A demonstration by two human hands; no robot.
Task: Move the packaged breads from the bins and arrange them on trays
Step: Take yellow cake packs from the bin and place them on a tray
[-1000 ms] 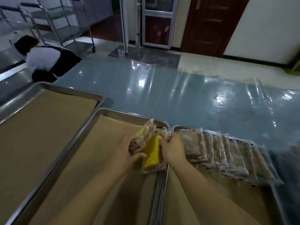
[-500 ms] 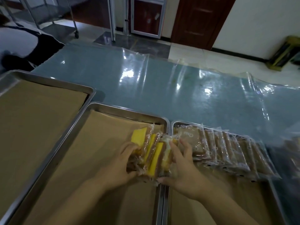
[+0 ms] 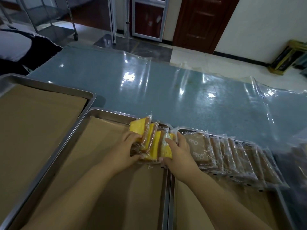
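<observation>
Nearest me: middle tray (image 3: 54, 165), brown paper liner, mostly bare. My L hand (image 3: 126, 146) and R hand (image 3: 178, 151) are both at its far right corner, clamped on a small batch of packaged breads (image 3: 152, 140), the yellow ones in clear wrap, about 4 pcs standing on edge and leaning like a fanned deck. L fingers curl round the left end of the batch, thumb at the near edge; R fingers (image 3: 169, 141) lie spread along the right end. So both hands closed on the stack, squeezing it from either side.

Step, imo: setting down and squaring up the first row on this tray. Next move needs both hands to ease off w/o the packs toppling, maybe a nudge toward the far rim so they lean evenly, then back for more.

Just right: right tray (image 3: 182, 213) w/ a full overlapped row of brown breads (image 3: 232, 155) along its far edge. Left: left tray (image 3: 49, 90), liner only. Beyond: blue table (image 3: 166, 90) under clear film. Bins not in view.
</observation>
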